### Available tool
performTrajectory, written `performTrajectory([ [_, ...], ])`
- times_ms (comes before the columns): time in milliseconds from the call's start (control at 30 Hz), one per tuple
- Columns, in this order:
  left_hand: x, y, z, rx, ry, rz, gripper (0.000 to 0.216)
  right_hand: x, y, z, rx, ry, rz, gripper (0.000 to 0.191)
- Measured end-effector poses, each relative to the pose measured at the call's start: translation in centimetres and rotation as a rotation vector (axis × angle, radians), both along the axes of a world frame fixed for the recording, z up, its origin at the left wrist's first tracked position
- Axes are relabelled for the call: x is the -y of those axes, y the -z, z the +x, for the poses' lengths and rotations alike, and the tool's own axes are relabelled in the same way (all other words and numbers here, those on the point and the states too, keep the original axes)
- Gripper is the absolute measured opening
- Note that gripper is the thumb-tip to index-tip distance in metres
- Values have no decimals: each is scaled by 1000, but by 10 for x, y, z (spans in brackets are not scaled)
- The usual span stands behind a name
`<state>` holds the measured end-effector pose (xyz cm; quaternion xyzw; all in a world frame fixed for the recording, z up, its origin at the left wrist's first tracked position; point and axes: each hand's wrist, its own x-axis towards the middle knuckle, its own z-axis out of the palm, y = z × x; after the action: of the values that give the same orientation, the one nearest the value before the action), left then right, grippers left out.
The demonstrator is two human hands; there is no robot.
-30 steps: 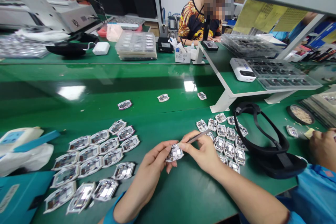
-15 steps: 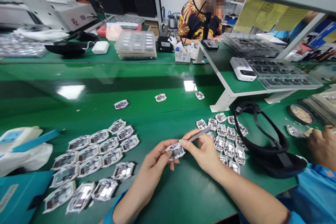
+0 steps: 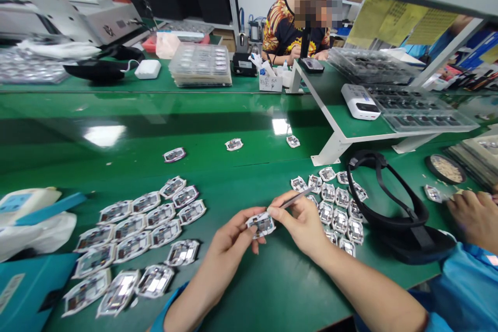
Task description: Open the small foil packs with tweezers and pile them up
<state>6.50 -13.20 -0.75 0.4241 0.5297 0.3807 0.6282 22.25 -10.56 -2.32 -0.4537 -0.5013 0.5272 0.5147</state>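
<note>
My left hand (image 3: 229,244) pinches a small white-framed circuit part (image 3: 262,223) just above the green table (image 3: 249,129). My right hand (image 3: 301,225) grips thin metal tweezers (image 3: 298,197) and also touches the right edge of that part. Several similar parts lie in rows at the lower left (image 3: 136,238). Another group of them lies right of my hands (image 3: 336,202).
Three single parts lie further back on the belt (image 3: 233,144). A black headband device (image 3: 392,202) rests at the right. A co-worker's hand (image 3: 472,215) and blue sleeve are at the far right. A raised shelf (image 3: 350,129) holds trays and a white box. Another person sits behind.
The three loose parts on the belt have drifted slightly left. My hands have hardly moved, still working on the same part. The co-worker's hand has shifted a little left.
</note>
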Motion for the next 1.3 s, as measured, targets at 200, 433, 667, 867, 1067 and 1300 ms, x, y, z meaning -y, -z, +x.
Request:
performTrajectory([
  [200,-1,0,-2,-23,23,23,32,-1,1,1,-10,-10,12,11],
  [433,-1,-1,-3,-47,34,48,31,-2,1,0,-37,-12,-7,14],
  [667,-2,2,-4,-61,54,67,31,-1,3,-1,-53,-20,-15,12],
  [867,-1,5,-6,-78,78,83,33,-1,2,0,-45,-29,5,9],
  [1067,-2,4,-9,-119,106,75,38,-1,1,1,-27,-54,19,8],
  [1300,-4,6,-13,-168,151,74,47,-1,-1,2,-11,-51,26,8],
])
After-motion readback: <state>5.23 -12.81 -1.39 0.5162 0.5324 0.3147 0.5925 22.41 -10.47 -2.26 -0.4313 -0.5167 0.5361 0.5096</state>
